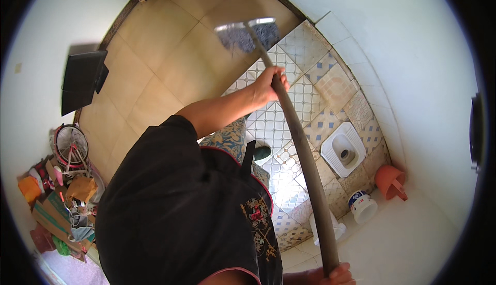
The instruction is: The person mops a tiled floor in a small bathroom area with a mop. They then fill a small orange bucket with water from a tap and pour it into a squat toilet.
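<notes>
A mop with a long wooden handle (pixel 298 137) runs from the lower right up to the far middle of the head view. Partway along the handle, my left hand (pixel 271 83) is wrapped round it. My right hand (pixel 338 274) grips the near end at the lower edge, partly cut off by the frame. The grey, stringy mop head (pixel 240 39) hangs from a pale bar and looks slightly blurred. It overlaps the border between beige tiles and patterned tiles; whether it touches the floor, I cannot tell.
A squat toilet (pixel 336 156) is set in the patterned floor (pixel 289 73). Along the right wall stand an orange-red bucket (pixel 387 179) and a white tub (pixel 364 210). Flattened cardboard and clutter (pixel 57 207) with a small bicycle wheel (pixel 71 145) lie at left, below a black panel (pixel 82 81).
</notes>
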The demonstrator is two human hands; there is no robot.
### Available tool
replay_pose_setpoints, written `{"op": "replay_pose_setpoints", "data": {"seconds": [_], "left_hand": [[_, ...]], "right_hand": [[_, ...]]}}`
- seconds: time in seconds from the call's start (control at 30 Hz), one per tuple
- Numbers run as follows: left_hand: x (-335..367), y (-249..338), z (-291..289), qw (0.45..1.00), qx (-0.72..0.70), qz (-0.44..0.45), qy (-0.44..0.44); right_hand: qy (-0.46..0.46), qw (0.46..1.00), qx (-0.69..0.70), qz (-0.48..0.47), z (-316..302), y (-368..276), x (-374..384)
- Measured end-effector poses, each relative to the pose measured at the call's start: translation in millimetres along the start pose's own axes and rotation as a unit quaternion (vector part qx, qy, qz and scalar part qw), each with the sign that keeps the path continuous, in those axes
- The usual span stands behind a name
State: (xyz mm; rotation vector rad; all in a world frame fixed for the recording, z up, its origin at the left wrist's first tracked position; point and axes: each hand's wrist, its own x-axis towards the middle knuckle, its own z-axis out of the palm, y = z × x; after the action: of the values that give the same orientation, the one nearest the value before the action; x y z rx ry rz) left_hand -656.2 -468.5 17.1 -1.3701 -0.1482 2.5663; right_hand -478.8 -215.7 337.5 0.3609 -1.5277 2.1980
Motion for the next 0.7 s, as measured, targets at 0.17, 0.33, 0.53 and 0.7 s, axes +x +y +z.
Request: {"op": "replay_pose_setpoints", "data": {"seconds": [0.17, 0.33, 0.53, 0.7], "left_hand": [[34, 33, 2, 0.991, -0.053, 0.066, -0.100], [111, 69, -59, 0.991, 0.041, 0.127, -0.014], [52, 51, -127, 0.995, -0.021, 0.085, 0.037], [12, 34, -196, 0.994, -0.027, 0.105, 0.027]], "right_hand": [[-0.104, 0.987, -0.120, -0.002, 38, 82, -15], [-0.269, 0.948, -0.130, 0.108, 71, 180, -22], [-0.197, 0.964, -0.043, 0.173, 70, 156, -12], [-0.243, 0.942, 0.021, 0.229, 61, 144, 2]]}}
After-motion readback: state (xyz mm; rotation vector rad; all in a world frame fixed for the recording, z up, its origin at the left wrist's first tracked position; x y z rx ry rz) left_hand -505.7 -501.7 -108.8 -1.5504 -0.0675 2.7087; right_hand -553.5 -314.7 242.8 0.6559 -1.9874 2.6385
